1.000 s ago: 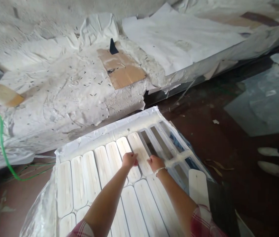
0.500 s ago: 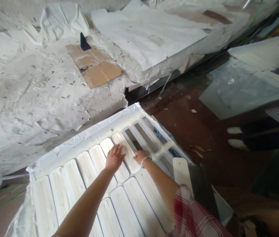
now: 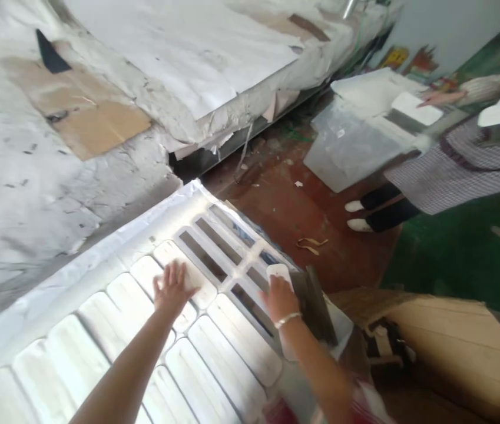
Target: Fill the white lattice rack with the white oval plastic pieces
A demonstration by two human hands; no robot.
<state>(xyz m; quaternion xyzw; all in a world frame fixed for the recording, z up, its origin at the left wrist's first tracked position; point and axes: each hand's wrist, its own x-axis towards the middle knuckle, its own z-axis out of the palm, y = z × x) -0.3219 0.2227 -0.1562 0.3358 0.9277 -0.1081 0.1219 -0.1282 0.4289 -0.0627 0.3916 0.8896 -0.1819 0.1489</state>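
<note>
My left hand [image 3: 173, 290] rests with spread fingers on a white rounded panel [image 3: 201, 282] in the upper row of a frame of slots. Over at the stack on the frame's right side, my right hand [image 3: 281, 301] is bent over a loose white panel [image 3: 279, 270], its fingers on the upper part and thumb at the left edge. The hand covers the panel's middle. Several similar panels lie side by side in two rows. Dark open slots [image 3: 218, 241] show between my hands and the frame's far right corner.
A paper-covered ledge [image 3: 179, 53] with a cardboard piece [image 3: 103, 129] runs behind. At the right, a co-worker in a checked apron [image 3: 435, 176] reaches over a pale plastic-covered stack [image 3: 351, 141]. An open cardboard box [image 3: 457, 335] stands at lower right.
My right hand has left the panel beside my left hand and moved right onto the loose panel. My left hand stays on its panel. The view has swung right, showing the co-worker's arm.
</note>
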